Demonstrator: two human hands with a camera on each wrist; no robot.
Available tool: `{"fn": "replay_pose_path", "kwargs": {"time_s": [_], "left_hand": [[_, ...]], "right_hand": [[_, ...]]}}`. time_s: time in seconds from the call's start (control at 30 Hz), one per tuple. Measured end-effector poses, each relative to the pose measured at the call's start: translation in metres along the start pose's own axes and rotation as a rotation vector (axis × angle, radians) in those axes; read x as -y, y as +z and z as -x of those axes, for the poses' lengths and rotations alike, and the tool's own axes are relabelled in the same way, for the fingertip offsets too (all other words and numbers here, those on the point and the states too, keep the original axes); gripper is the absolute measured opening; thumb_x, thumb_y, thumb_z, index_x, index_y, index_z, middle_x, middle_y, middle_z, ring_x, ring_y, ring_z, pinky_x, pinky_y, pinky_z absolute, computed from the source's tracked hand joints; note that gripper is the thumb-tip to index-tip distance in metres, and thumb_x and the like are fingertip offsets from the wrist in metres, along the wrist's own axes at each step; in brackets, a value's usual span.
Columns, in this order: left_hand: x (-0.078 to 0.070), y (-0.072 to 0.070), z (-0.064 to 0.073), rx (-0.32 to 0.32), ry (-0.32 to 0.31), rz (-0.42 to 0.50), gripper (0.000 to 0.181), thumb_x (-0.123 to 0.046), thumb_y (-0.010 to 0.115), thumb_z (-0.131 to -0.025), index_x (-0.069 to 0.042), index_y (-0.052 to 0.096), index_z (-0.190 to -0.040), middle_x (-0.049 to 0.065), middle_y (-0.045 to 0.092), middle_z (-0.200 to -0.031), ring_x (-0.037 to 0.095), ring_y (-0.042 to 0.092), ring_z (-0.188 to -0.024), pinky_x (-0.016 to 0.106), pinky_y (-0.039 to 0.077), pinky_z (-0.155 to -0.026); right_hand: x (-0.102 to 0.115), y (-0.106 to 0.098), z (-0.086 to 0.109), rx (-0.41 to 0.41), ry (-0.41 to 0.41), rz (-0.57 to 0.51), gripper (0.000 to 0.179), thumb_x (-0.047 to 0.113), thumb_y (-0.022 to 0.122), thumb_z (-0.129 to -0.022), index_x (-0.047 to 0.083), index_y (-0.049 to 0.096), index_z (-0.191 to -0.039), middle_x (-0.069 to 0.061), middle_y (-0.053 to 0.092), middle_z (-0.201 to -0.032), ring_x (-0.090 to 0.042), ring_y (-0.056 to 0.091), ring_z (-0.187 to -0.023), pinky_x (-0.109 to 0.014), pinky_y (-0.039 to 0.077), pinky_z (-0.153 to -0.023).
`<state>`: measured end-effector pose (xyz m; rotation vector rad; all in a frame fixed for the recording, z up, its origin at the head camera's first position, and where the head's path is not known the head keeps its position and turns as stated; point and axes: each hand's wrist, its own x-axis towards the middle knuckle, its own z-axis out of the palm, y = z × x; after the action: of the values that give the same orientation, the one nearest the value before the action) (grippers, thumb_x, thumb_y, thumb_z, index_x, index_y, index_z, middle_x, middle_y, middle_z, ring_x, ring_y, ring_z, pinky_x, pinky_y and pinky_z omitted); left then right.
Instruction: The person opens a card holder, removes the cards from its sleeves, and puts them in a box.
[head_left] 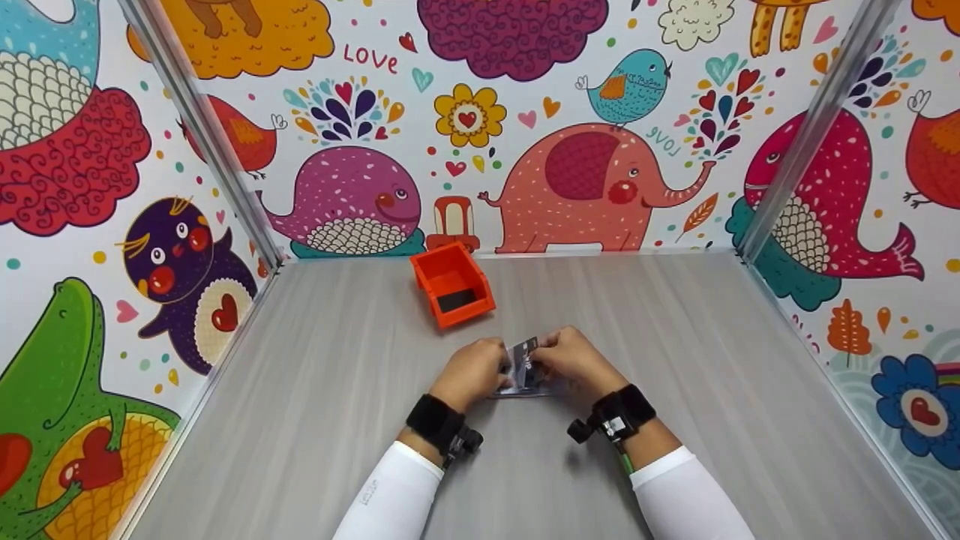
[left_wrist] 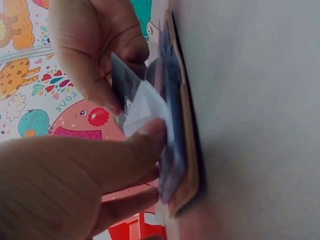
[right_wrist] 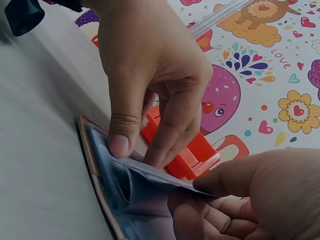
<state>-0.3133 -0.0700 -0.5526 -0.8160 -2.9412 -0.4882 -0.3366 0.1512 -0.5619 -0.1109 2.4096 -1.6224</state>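
A card holder with a brown cover (left_wrist: 188,165) and clear plastic sleeves (left_wrist: 172,130) lies spread on the table between both hands. My left hand (head_left: 471,371) pinches a sleeve, its thumb on the near face in the left wrist view. Between thumb and fingers my right hand (head_left: 576,360) pinches a dark card (head_left: 523,351) with white print, tilted up from the card holder. Whether part of the card sits inside a sleeve, I cannot tell. In the right wrist view the right hand (right_wrist: 270,192) hides much of the card, and a sleeve pocket (right_wrist: 131,186) gapes beside it.
An orange bin (head_left: 431,289) stands on the grey table (head_left: 360,337) beyond the left hand, with a dark flat area (head_left: 456,300) inside it. Printed panels (head_left: 480,172) with metal posts enclose the table at the back and sides.
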Motion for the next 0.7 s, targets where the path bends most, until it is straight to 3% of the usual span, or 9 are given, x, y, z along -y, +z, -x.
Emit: {"fn": "replay_pose_path", "kwargs": {"time_s": [0.17,0.3,0.5,0.7], "left_hand": [[0.002,0.0,0.0,-0.017,0.035,-0.02,0.015,-0.022,0.097,-0.084,-0.016,0.084,-0.086,0.0,0.07,-0.093,0.019,0.065,-0.079,0.039,0.055,-0.072],[0.003,0.001,0.0,-0.019,0.049,-0.029,0.014,-0.023,0.097,-0.084,-0.016,0.085,-0.086,0.0,0.071,-0.094,0.02,0.067,-0.08,0.039,0.056,-0.073],[0.002,-0.001,0.001,-0.025,0.052,-0.035,0.013,-0.023,0.096,-0.085,-0.017,0.085,-0.086,0.0,0.072,-0.094,0.025,0.073,-0.083,0.042,0.059,-0.075],[0.001,-0.004,0.0,-0.061,0.015,-0.039,0.014,-0.025,0.093,-0.093,-0.014,0.089,-0.1,0.002,0.077,-0.1,0.028,0.078,-0.096,0.044,0.063,-0.086]], "right_hand": [[0.001,-0.008,-0.001,-0.053,0.0,0.081,0.025,0.007,0.073,-0.091,0.011,0.066,-0.068,0.007,0.052,-0.059,-0.009,0.05,-0.054,-0.024,0.042,-0.051],[0.001,-0.013,-0.004,-0.114,0.014,0.148,0.029,0.011,0.071,-0.092,0.016,0.06,-0.066,0.009,0.049,-0.058,-0.008,0.045,-0.052,-0.023,0.036,-0.048],[0.001,-0.016,-0.008,-0.201,0.039,0.037,0.012,0.009,0.07,-0.093,0.009,0.072,-0.081,0.005,0.056,-0.068,-0.007,0.047,-0.054,-0.021,0.039,-0.046],[0.002,-0.015,-0.01,-0.198,-0.056,-0.026,0.008,0.008,0.076,-0.1,0.0,0.078,-0.1,0.001,0.073,-0.082,-0.011,0.063,-0.063,-0.024,0.054,-0.055]]}}
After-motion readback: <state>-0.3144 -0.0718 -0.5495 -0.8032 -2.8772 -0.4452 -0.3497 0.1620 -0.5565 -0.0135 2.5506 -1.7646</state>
